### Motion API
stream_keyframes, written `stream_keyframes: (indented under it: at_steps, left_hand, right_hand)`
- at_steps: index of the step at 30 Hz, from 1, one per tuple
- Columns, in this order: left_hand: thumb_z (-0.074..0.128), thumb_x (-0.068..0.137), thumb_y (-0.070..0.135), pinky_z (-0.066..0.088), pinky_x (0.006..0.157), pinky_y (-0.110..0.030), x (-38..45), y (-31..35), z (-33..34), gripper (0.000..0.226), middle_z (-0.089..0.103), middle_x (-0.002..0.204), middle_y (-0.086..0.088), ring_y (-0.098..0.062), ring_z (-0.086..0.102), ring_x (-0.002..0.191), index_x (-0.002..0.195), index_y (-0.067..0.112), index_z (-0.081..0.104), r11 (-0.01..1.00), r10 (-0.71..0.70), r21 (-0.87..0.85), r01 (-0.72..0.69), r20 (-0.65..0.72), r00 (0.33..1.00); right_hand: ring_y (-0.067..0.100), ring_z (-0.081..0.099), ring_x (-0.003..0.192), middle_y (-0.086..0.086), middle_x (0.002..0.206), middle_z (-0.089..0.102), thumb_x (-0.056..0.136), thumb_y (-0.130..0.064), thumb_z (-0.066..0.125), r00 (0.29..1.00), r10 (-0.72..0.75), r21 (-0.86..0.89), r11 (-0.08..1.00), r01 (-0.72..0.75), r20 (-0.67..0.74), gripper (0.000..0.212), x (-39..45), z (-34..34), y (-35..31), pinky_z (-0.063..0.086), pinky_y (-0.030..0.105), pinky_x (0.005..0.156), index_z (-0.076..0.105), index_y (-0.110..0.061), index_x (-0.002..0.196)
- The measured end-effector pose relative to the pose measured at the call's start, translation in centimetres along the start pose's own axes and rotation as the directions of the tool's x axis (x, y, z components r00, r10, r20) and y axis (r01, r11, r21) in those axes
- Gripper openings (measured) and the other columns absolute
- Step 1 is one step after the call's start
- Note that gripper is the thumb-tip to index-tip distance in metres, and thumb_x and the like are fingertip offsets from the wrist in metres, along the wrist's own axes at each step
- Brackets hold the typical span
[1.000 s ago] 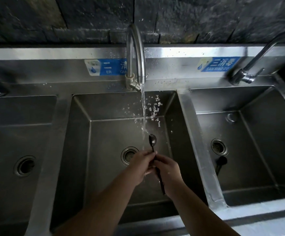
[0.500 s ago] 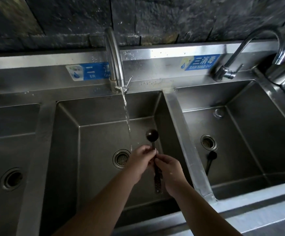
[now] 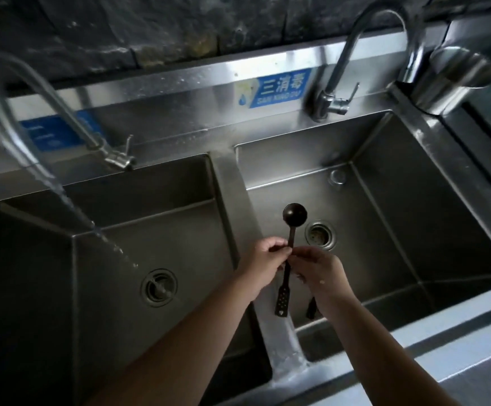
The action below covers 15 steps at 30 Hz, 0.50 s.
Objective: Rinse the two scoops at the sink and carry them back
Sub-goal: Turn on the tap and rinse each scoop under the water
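A dark long-handled scoop point(image 3: 294, 217) stands upright, bowl on top, over the left edge of the right basin point(image 3: 414, 218). My left hand point(image 3: 267, 259) and my right hand point(image 3: 323, 273) both pinch its thin handle at mid-length; the perforated handle end hangs below them. A second dark scoop point(image 3: 311, 308) lies on the right basin's floor, mostly hidden under my right hand, with only its handle end showing. The held scoop is well clear of the running water point(image 3: 106, 244).
The left faucet point(image 3: 33, 92) pours water into the left basin point(image 3: 165, 218), which has a drain point(image 3: 158, 287). A second faucet point(image 3: 335, 92) stands shut behind the right basin, above its drain point(image 3: 320, 234). A steel divider point(image 3: 232, 200) separates the basins. A steel container point(image 3: 449, 80) sits at the far right.
Both hands have carried the scoop to the right, out of the water stream and across the divider to the right basin. The view has swung right with them.
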<state>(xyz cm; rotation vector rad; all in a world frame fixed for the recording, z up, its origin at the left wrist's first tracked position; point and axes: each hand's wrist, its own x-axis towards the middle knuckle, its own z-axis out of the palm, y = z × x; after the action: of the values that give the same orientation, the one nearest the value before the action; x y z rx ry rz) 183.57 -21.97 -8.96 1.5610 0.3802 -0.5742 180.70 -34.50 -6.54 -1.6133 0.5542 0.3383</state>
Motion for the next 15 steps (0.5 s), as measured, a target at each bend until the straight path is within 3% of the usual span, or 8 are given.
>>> stream_keyframes:
  at_steps: [2,4,7,10,12,15]
  left_hand:
    - [0.060,0.092,0.000,0.051,0.058,-0.018,1.9,0.2,2.9,0.023,0.064,0.089,-0.015,-0.016,0.057,0.065,0.114,-0.004,0.064,0.998,-0.049,0.029,0.049,-0.005,0.999]
    - [0.062,0.090,0.002,0.053,0.071,-0.029,4.0,-0.2,5.6,0.020,0.068,0.092,-0.019,-0.021,0.060,0.075,0.109,0.001,0.068,0.991,-0.101,0.089,0.102,-0.019,0.995]
    - [0.063,0.089,0.004,0.052,0.069,-0.030,7.6,-2.2,8.7,0.014,0.067,0.079,-0.010,-0.019,0.059,0.073,0.088,0.016,0.070,0.969,-0.205,0.132,0.209,-0.043,0.978]
    - [0.067,0.085,0.007,0.057,0.079,-0.038,10.8,-4.8,10.7,0.013,0.073,0.095,-0.017,-0.028,0.068,0.087,0.094,0.015,0.071,0.921,-0.273,0.255,0.293,-0.113,0.955]
    - [0.069,0.083,0.005,0.054,0.080,-0.037,12.6,-6.8,11.5,0.016,0.073,0.101,-0.019,-0.031,0.068,0.095,0.097,0.009,0.072,0.882,-0.296,0.339,0.327,-0.139,0.945]
    - [0.072,0.081,0.009,0.045,0.071,-0.023,14.2,-9.4,12.1,0.019,0.075,0.102,-0.015,-0.025,0.068,0.093,0.100,0.008,0.074,0.813,-0.330,0.453,0.366,-0.161,0.930]
  right_hand:
    - [0.004,0.050,0.041,-0.006,0.047,0.064,0.083,0.006,0.070,0.999,0.024,-0.109,0.994,-0.028,-0.040,0.027,2.5,-2.7,1.0,0.039,0.018,0.044,0.075,-0.017,0.070]
    - [0.006,0.054,0.045,-0.006,0.050,0.065,0.079,-0.002,0.075,0.994,0.077,-0.188,0.978,-0.089,-0.073,0.018,5.0,-5.0,2.3,0.041,0.024,0.049,0.077,-0.018,0.072]
    - [0.011,0.064,0.060,-0.008,0.060,0.070,0.076,-0.014,0.079,0.982,0.154,-0.285,0.942,-0.179,-0.109,0.009,8.6,-7.4,5.0,0.043,0.022,0.054,0.080,-0.021,0.081]
    - [0.011,0.064,0.065,-0.007,0.064,0.070,0.078,-0.020,0.078,0.969,0.227,-0.371,0.895,-0.248,-0.101,0.005,12.2,-8.3,8.0,0.046,0.023,0.059,0.080,-0.022,0.082]
    - [0.001,0.062,0.055,-0.014,0.055,0.066,0.081,-0.021,0.075,0.962,0.268,-0.442,0.858,-0.261,-0.048,0.009,14.1,-8.5,10.2,0.043,0.016,0.051,0.078,-0.025,0.073]
    - [-0.007,0.052,0.035,-0.015,0.044,0.060,0.085,-0.014,0.072,0.939,0.343,-0.493,0.822,-0.284,0.031,0.025,16.2,-8.5,13.5,0.037,0.008,0.038,0.073,-0.025,0.063]
